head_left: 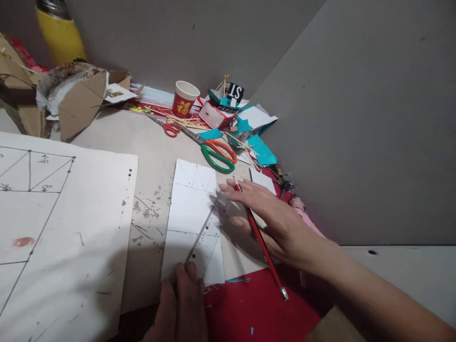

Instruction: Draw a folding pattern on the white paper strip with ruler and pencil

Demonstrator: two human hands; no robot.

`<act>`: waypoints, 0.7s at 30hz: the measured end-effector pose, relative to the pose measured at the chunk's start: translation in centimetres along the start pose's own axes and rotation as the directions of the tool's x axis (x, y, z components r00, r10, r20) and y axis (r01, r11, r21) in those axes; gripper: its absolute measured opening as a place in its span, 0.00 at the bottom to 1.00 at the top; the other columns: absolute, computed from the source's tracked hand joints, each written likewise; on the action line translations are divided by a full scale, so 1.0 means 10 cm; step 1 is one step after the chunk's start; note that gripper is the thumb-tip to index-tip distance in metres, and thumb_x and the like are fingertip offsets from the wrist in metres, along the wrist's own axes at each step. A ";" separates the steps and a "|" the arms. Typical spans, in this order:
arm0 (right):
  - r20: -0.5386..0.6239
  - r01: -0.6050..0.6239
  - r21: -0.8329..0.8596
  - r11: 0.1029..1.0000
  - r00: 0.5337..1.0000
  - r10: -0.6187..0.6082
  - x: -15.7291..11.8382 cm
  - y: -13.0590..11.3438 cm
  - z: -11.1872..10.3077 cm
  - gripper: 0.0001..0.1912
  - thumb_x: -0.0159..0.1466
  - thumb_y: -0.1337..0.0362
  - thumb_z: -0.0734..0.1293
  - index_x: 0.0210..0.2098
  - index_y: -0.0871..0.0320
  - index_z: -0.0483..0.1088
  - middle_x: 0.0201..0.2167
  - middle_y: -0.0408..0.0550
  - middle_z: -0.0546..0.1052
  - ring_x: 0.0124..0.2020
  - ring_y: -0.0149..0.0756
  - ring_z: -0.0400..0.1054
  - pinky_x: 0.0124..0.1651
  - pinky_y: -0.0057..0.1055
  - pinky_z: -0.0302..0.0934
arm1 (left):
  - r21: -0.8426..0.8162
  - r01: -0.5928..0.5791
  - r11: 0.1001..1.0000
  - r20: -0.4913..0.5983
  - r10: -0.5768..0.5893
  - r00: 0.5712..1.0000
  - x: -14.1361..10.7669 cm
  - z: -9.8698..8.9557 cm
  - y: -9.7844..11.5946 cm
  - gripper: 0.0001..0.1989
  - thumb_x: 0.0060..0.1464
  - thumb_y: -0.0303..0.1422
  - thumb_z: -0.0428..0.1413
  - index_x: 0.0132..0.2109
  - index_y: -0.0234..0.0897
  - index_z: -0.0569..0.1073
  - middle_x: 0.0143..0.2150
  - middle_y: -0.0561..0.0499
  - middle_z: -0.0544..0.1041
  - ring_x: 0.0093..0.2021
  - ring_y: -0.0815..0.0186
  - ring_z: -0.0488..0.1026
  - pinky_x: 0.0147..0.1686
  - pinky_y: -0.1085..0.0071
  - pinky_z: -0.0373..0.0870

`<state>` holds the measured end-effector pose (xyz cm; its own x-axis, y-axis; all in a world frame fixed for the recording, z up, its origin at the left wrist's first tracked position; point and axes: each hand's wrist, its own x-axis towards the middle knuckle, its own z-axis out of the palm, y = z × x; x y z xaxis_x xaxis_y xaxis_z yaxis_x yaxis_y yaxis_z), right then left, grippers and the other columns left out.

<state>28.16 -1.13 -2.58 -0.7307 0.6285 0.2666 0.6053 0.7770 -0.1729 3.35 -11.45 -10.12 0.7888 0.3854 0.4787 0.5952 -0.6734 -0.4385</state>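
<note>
There are two scissors (pixel 200 138) (pixel 171 125), one pencil (pixel 260 238), one ruler (pixel 204 233), one cup (pixel 185 100).

White card (pixel 194 209): narrow, rectangular, lying flat on the tabletop with its long sides running away from the viewer. Two dark lines cross its width; slanted lines form a zigzag in the far band, and further slanted strokes mark the near part. Transparent ruler (pixel 205 233): flat on the card, set diagonally from near left to far right, printed scale visible, near end partly covered. Red-and-black pencil (pixel 259 236): sharpened, held obliquely right of the card, point directed away, silvery end toward the viewer.
</note>
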 end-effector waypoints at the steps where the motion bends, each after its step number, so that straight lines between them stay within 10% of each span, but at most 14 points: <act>1: 0.015 0.045 -0.003 0.999 0.999 -0.045 0.08 0.04 -0.02 0.20 0.72 0.66 0.62 0.63 0.58 0.61 0.58 0.60 0.76 0.65 0.49 0.65 0.67 0.52 0.59 | 0.008 0.002 1.000 -0.005 -0.002 1.000 0.00 0.01 0.00 0.15 0.60 0.40 0.53 0.45 0.34 0.78 0.43 0.46 0.83 0.45 0.56 0.75 0.43 0.61 0.65; 12: 0.149 0.339 -0.020 0.940 0.931 -0.333 1.13 0.47 0.50 0.18 0.75 0.59 0.57 0.59 0.62 0.65 0.61 0.58 0.74 0.58 0.47 0.67 0.58 0.47 0.66 | 0.145 -0.045 0.988 0.031 0.041 0.999 -0.05 0.06 0.01 0.21 0.61 0.46 0.49 0.48 0.37 0.77 0.47 0.46 0.79 0.46 0.59 0.74 0.47 0.60 0.66; 21: 0.052 0.153 -0.206 0.966 0.988 -0.146 0.77 0.56 0.46 0.18 0.74 0.55 0.56 0.49 0.61 0.69 0.40 0.56 0.78 0.41 0.46 0.70 0.43 0.41 0.67 | 0.052 -0.023 0.998 -0.008 0.024 1.000 -0.05 0.05 -0.03 0.17 0.59 0.43 0.53 0.44 0.35 0.78 0.43 0.46 0.80 0.45 0.57 0.74 0.43 0.61 0.65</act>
<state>24.46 8.28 -5.89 -0.8265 0.5095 0.2394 0.5379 0.8402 0.0690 2.89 -11.11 -10.58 0.8016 0.3643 0.4740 0.5836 -0.6485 -0.4887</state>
